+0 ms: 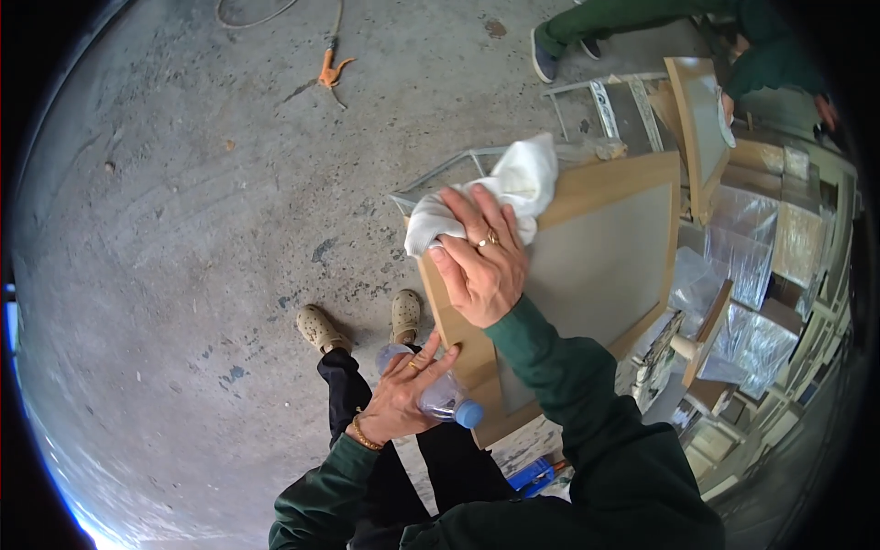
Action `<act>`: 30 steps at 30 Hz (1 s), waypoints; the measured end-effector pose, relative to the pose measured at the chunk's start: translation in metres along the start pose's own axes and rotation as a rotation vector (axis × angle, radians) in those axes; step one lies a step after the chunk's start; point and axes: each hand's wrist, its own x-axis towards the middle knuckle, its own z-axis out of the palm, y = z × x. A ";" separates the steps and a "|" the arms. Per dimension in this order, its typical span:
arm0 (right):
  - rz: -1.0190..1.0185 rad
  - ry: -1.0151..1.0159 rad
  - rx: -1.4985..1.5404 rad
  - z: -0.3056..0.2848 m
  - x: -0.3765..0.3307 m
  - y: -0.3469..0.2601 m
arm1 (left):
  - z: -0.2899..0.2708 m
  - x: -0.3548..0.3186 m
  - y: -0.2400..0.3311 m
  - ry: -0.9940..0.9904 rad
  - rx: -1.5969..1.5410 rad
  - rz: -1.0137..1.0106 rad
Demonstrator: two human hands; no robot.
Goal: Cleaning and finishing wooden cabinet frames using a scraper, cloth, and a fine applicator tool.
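My right hand (486, 266) presses a white cloth (527, 174) onto the corner of a wood-framed panel (596, 261) with a grey centre. Part of the cloth bunches under the fingers and part hangs past the panel's far edge. Lower down, my left hand (401, 394) is wrapped round a clear plastic bottle with a blue cap (449, 401). The bottle lies tilted, its cap toward the lower right. Fingertips of that hand reach the panel's near left edge; whether they press on it I cannot tell.
A metal stand (458, 165) shows beyond the panel. At the upper right, a person (765, 69) holds another framed panel (701, 128) and a white cloth. Plastic-wrapped boxes (738, 243) are stacked at the right. An orange air blow gun (332, 69) with its hose lies on the concrete floor (192, 257).
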 end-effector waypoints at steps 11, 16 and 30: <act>0.551 0.311 -0.109 -0.047 -0.008 0.195 | 0.011 0.001 -0.004 0.021 0.046 0.042; 0.085 0.185 0.077 -0.007 -0.013 0.036 | 0.006 -0.007 -0.005 -0.023 0.070 -0.024; 0.762 0.393 -0.268 -0.122 -0.016 0.379 | 0.014 -0.004 -0.004 -0.035 0.089 -0.055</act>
